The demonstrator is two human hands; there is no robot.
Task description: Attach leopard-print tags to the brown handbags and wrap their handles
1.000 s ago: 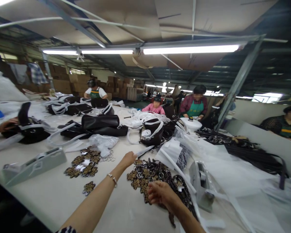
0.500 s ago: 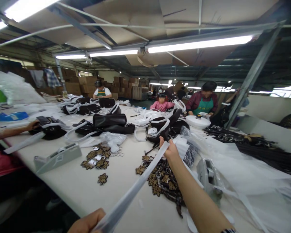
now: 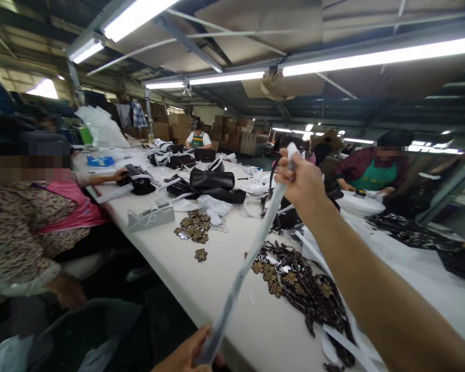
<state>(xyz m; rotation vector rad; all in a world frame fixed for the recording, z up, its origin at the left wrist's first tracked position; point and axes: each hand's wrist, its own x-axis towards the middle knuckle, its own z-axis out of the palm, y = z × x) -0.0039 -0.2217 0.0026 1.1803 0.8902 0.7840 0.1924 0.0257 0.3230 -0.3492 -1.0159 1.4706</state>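
A long strap wrapped in white, translucent sheeting [image 3: 251, 253] runs diagonally between my two hands. My right hand [image 3: 300, 178], raised over the table, is closed around its upper end. Low at the table's front edge, my left hand [image 3: 191, 351] grips the lower end, its fingers partly out of sight. Beneath the strap and my right arm lies a heap of dark straps with metal rings [image 3: 310, 289] and leopard-patterned flower charms [image 3: 271, 276]. Further left sit a pile of similar charms [image 3: 194, 227] and a single charm [image 3: 200, 254].
A grey tape dispenser [image 3: 151, 217] stands near the left table edge. Black bags [image 3: 212, 179] with white-wrapped straps lie behind it. A co-worker in a pink apron [image 3: 72, 206] is close on my left, beside a dark bin [image 3: 89, 330]. White sheets [image 3: 403, 263] cover the right side.
My right hand has risen with the strap's upper end, so the strap slants more steeply. My view has turned left, bringing the nearby co-worker and bin into sight.
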